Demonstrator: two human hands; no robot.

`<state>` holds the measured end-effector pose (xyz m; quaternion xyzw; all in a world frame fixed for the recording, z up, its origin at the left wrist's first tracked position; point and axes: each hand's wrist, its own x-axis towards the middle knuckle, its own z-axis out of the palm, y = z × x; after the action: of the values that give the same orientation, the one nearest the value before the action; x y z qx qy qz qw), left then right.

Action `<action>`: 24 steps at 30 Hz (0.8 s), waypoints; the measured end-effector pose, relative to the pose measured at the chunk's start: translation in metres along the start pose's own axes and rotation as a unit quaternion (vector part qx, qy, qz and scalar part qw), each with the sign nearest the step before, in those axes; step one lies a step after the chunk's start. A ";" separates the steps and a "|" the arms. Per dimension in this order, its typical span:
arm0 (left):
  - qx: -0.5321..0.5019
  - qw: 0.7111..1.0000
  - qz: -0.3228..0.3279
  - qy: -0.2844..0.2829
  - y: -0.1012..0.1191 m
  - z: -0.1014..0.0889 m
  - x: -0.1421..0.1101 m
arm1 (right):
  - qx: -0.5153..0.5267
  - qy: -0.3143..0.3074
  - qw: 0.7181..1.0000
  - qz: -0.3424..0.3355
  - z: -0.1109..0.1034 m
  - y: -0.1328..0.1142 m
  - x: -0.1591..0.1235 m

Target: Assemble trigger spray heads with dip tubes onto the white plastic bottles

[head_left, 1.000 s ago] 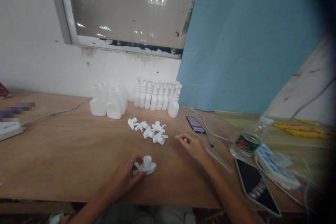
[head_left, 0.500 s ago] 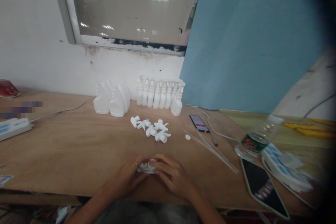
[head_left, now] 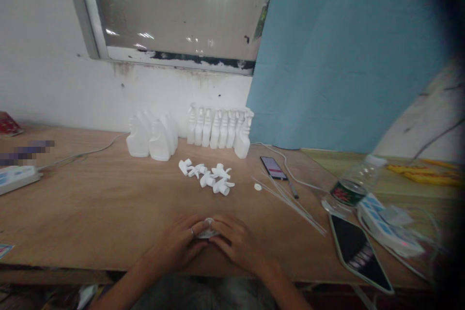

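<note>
Near the table's front edge, my left hand [head_left: 183, 240] and my right hand [head_left: 234, 242] meet around a small white plastic part [head_left: 208, 234]. It looks like a spray bottle trigger head, though fingers cover most of it. Both hands are closed on it, thumbs on the near side and fingertips on top. Beyond them lies a loose group of white trigger spray heads [head_left: 208, 179]. To the right are a small white disc [head_left: 257, 187] and several thin clear tubes [head_left: 294, 203].
White bottles without heads [head_left: 160, 143] and a row of spray bottles with heads [head_left: 218, 131] stand along the wall. At right are a phone [head_left: 274, 168], a water bottle [head_left: 350, 189], a larger phone [head_left: 359, 252] and a power strip [head_left: 388, 232]. Another power strip [head_left: 18, 179] lies left.
My hands have drawn closer together over the white part, and my left fingers now cover more of it. The camera view has shifted slightly; the things on the table stay put.
</note>
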<state>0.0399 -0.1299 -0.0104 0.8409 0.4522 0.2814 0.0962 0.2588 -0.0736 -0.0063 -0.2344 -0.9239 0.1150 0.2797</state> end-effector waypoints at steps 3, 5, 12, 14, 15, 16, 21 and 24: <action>0.008 1.000 0.009 0.001 -0.006 0.005 -0.002 | -0.003 -0.006 1.000 0.010 0.000 -0.003 -0.001; 0.006 1.000 0.026 0.009 -0.008 0.007 -0.002 | -0.011 -0.009 0.999 0.028 0.001 -0.006 -0.002; 0.008 0.999 0.045 0.008 -0.009 0.007 -0.003 | 0.013 -0.043 0.996 0.074 -0.006 -0.028 0.004; 0.016 0.999 0.048 0.016 -0.010 0.009 -0.004 | 0.050 -0.056 0.994 0.078 -0.013 -0.033 0.007; 0.023 0.998 0.048 0.024 -0.010 0.010 -0.005 | 0.069 -0.059 0.993 0.078 -0.017 -0.033 0.007; 0.030 0.998 0.048 0.034 -0.011 0.011 -0.006 | 0.087 -0.058 0.991 0.079 -0.021 -0.032 0.007; 0.049 0.997 0.031 0.047 -0.009 0.015 -0.006 | 0.054 0.054 0.986 0.148 -0.061 0.020 0.001; 0.053 0.997 0.030 0.044 -0.009 0.017 -0.005 | -0.075 0.076 0.966 0.234 -0.097 0.077 -0.003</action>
<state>0.0406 -0.1276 -0.0299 0.8445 0.4451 0.2969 0.0233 0.3447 -0.0010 0.0454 -0.4726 -0.8252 0.0893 0.2963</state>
